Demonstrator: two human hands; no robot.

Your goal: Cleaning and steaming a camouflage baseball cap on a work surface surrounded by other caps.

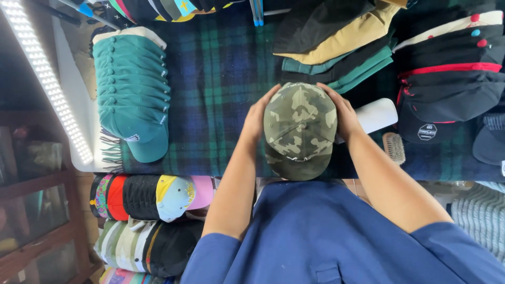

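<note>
A camouflage cap (300, 129) in greens and tans sits crown up near the front edge of a table, on a dark blue and green plaid blanket (221, 79), with its brim pointing toward the person in the blue shirt. The left hand (259, 117) lies flat against the cap's left side, fingers together and curved along the crown up to its top edge. The right hand (342, 113) mirrors it on the other side, fingers pressed to the crown, so the cap is held between both palms. Just beside the right hand, partly under it, lies a white rounded object (376, 115), and near that a small bristle brush (394, 147). To the left on the blanket a row of teal caps (131, 94) is nested one into the next, brims toward the front. Behind the camouflage cap are folded caps in black, tan and green (336, 42), and to the right a pile of black caps with red trim (452, 79). Below the table's edge on the left, more stacked caps in mixed colours (152, 197) hang in rows, and a strip of white lights (47, 79) runs along the far left.
</note>
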